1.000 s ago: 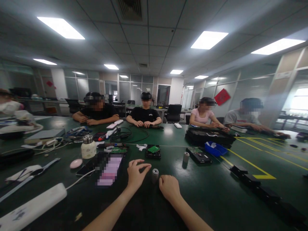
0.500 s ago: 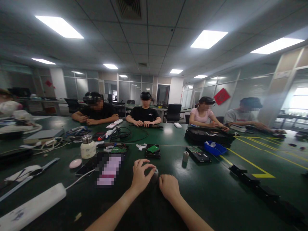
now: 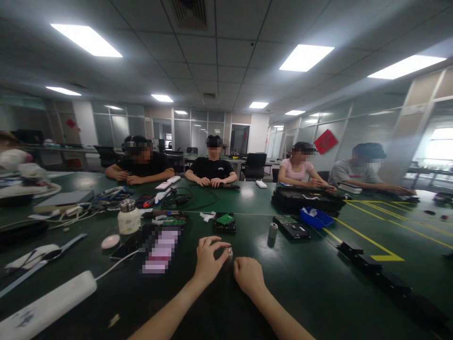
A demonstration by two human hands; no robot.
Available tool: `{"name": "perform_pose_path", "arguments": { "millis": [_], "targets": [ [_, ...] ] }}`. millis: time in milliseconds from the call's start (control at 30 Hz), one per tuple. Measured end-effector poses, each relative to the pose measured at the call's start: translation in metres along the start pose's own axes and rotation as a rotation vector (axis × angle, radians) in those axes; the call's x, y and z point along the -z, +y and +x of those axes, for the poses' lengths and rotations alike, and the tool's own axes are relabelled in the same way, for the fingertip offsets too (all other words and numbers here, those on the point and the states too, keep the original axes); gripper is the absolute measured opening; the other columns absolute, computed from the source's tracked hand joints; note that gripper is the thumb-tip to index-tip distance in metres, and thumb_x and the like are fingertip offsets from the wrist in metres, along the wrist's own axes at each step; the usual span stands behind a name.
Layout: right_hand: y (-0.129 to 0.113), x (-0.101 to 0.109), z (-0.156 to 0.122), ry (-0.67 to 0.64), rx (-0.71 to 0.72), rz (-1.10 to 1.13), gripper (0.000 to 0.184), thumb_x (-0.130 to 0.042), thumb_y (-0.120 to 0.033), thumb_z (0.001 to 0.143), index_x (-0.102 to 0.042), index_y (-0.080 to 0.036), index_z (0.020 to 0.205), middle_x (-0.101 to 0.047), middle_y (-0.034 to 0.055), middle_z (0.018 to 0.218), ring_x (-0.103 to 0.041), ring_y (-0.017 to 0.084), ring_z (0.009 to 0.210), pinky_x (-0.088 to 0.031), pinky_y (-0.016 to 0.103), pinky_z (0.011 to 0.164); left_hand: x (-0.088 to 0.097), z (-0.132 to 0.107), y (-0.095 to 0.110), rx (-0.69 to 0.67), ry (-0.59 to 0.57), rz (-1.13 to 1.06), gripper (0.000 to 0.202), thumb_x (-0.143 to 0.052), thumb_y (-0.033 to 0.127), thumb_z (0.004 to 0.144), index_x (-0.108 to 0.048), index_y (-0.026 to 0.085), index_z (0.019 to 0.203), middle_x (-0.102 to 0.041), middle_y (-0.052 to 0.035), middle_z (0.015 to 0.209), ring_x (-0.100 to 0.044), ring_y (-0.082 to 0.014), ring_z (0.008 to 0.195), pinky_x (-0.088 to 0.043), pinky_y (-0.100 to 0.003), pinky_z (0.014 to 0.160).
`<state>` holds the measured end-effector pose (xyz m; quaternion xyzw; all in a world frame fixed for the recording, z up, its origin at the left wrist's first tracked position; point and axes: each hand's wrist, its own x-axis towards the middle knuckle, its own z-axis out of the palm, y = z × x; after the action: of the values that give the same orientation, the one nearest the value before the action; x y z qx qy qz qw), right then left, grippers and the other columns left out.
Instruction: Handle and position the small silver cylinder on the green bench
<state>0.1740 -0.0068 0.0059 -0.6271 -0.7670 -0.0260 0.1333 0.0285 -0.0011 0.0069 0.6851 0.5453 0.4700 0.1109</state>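
Thumb and forefinger of my left hand pinch the top of a small metal cylinder standing on the green table; the other fingers arch above it. Most of the cylinder's left side is hidden by the thumb. Just to the right, my right hand rests on the table as a loose fist, with nothing showing in it. A second small grey cylinder stands upright further off to the right. Beyond my left hand lies a black hard drive with a green circuit board.
Left are a phone, a cream bottle, a pink round case and a white power strip. Right are another drive, a blue tray and a row of black blocks. Several people sit across the table.
My left hand's forefinger and thumb have shifted slightly over the cylinder's top. My right hand stays where it was.
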Motion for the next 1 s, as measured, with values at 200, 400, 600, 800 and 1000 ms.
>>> {"name": "perform_pose_path", "arguments": {
  "millis": [200, 400, 600, 800, 1000],
  "targets": [
    [-0.001, 0.001, 0.0, -0.01, -0.004, -0.002, 0.032, -0.044, -0.016, 0.089, -0.072, -0.019, 0.075, -0.074, 0.0058, 0.082, -0.069, 0.02, 0.079, -0.04, 0.025, 0.07, 0.001, 0.004, -0.002, 0.012, 0.076, -0.03, 0.013, -0.065, 0.039, 0.08, -0.075, 0.032, 0.084, -0.067, -0.0025, 0.096, -0.05, -0.0252, 0.103, -0.041, -0.041, 0.091],
    [-0.002, 0.001, 0.001, -0.007, -0.007, -0.008, 0.033, -0.043, -0.017, 0.089, -0.073, -0.019, 0.076, -0.074, 0.0078, 0.083, -0.069, 0.021, 0.079, -0.04, 0.027, 0.07, 0.008, 0.002, -0.027, 0.187, 0.078, 0.168, 0.015, -0.063, 0.04, 0.08, -0.076, 0.033, 0.082, -0.067, -0.0035, 0.098, -0.049, -0.029, 0.103, -0.04, -0.044, 0.085],
    [0.0, 0.001, 0.0, -0.009, -0.001, 0.001, 0.033, -0.042, -0.017, 0.089, -0.073, -0.019, 0.076, -0.074, 0.0067, 0.082, -0.068, 0.021, 0.079, -0.04, 0.027, 0.071, 0.008, 0.001, -0.042, 0.204, 0.02, 0.209, 0.025, -0.058, 0.046, 0.08, -0.075, 0.027, 0.082, -0.069, -0.0055, 0.094, -0.052, -0.0297, 0.101, -0.041, -0.042, 0.084],
    [0.0, 0.0, 0.0, -0.008, 0.0, 0.004, 0.034, -0.041, -0.017, 0.089, -0.072, -0.018, 0.075, -0.074, 0.0063, 0.082, -0.069, 0.021, 0.079, -0.04, 0.027, 0.07, 0.007, 0.005, -0.046, 0.219, 0.078, 0.194, 0.035, -0.043, 0.031, 0.086, -0.072, 0.02, 0.073, -0.071, -0.0079, 0.088, -0.055, -0.0275, 0.095, -0.043, -0.039, 0.084],
    [0.0, 0.001, 0.0, -0.01, -0.004, 0.005, 0.033, -0.042, -0.018, 0.089, -0.072, -0.019, 0.076, -0.074, 0.0062, 0.082, -0.068, 0.021, 0.079, -0.04, 0.027, 0.072, 0.006, -0.001, -0.035, 0.126, -0.032, 0.192, 0.03, -0.044, 0.021, 0.084, -0.069, 0.024, 0.068, -0.068, -0.0013, 0.103, -0.051, -0.0238, 0.105, -0.037, -0.043, 0.09]
  ]
}}
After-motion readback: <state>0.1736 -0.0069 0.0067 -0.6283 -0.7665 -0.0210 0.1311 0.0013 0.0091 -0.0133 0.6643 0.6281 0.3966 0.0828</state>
